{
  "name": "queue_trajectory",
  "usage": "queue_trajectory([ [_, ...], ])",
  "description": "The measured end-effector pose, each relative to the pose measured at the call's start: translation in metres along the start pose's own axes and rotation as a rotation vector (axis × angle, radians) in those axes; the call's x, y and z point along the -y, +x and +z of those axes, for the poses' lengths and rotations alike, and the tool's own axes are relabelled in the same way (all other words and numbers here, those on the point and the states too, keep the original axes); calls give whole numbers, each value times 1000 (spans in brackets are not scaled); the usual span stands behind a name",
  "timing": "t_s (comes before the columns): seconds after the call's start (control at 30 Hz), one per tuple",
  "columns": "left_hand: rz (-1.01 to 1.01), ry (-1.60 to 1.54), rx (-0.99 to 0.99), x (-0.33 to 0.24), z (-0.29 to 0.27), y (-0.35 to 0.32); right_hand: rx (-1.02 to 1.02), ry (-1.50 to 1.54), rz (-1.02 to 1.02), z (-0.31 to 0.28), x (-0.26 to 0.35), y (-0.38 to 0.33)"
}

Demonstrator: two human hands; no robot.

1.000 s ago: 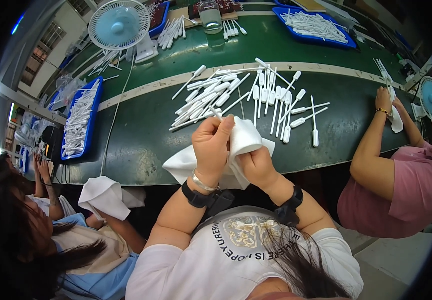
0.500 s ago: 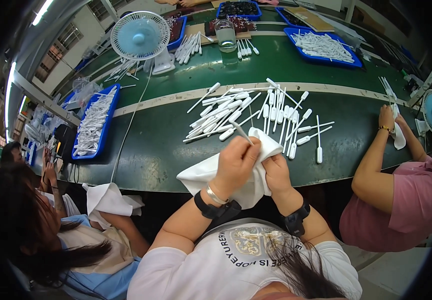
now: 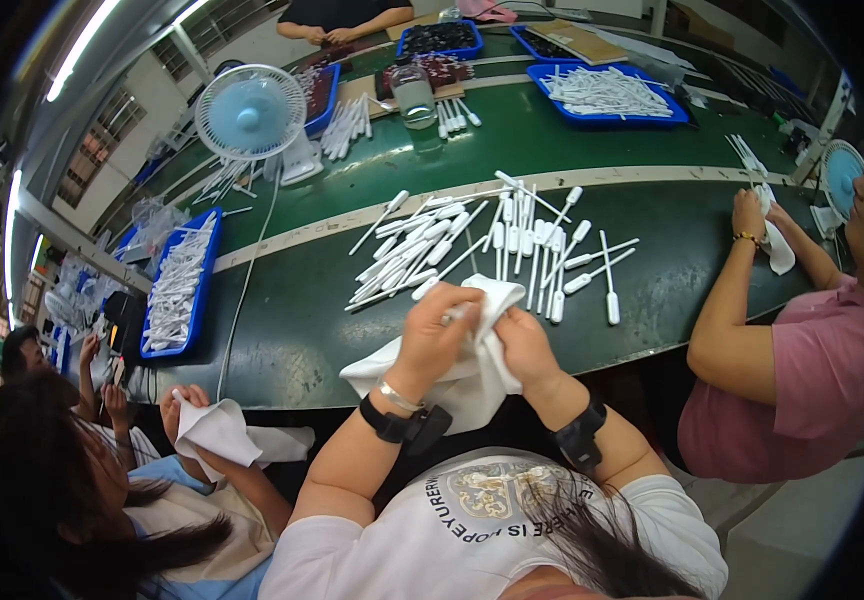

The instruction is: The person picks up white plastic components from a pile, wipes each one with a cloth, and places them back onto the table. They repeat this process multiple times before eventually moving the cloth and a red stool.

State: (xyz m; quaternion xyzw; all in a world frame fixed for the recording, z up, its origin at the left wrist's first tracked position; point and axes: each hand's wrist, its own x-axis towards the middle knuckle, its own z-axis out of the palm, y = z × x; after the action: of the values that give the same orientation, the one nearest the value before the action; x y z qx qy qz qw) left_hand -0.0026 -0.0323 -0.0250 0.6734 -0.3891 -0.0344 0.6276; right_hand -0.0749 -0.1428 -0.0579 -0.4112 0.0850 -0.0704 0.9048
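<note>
Both of my hands are wrapped in a white cloth at the near edge of the green table. My left hand pinches a thin white plastic piece through the cloth, its tip just showing. My right hand grips the cloth from the other side. A spread of several white plastic pipette-like sticks lies on the table just beyond my hands.
A person on my left holds a white cloth; a person in pink on my right wipes with a cloth. Blue trays of white sticks, a small fan, its cord and a clear jar stand on the table.
My hands with the cloth have shifted slightly and the cloth has bunched more closely around the stick. The view has tilted, showing more of the far table.
</note>
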Motion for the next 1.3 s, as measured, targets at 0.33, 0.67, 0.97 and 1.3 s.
queue_trajectory([
  [0.33, -352, -663, -315, -40, -11, 37, -189, -371, -756, -1, 16, 13],
  [0.67, -818, -437, 338, 5, 15, 166, 204, -1015, -710, -37, 47, -26],
  [0.97, -518, 156, 543, 115, 135, 385, 277, -687, -478, -57, 54, -27],
  [1.3, -155, 660, 23, 193, 202, 492, 263, -429, -369, -67, 66, -19],
])
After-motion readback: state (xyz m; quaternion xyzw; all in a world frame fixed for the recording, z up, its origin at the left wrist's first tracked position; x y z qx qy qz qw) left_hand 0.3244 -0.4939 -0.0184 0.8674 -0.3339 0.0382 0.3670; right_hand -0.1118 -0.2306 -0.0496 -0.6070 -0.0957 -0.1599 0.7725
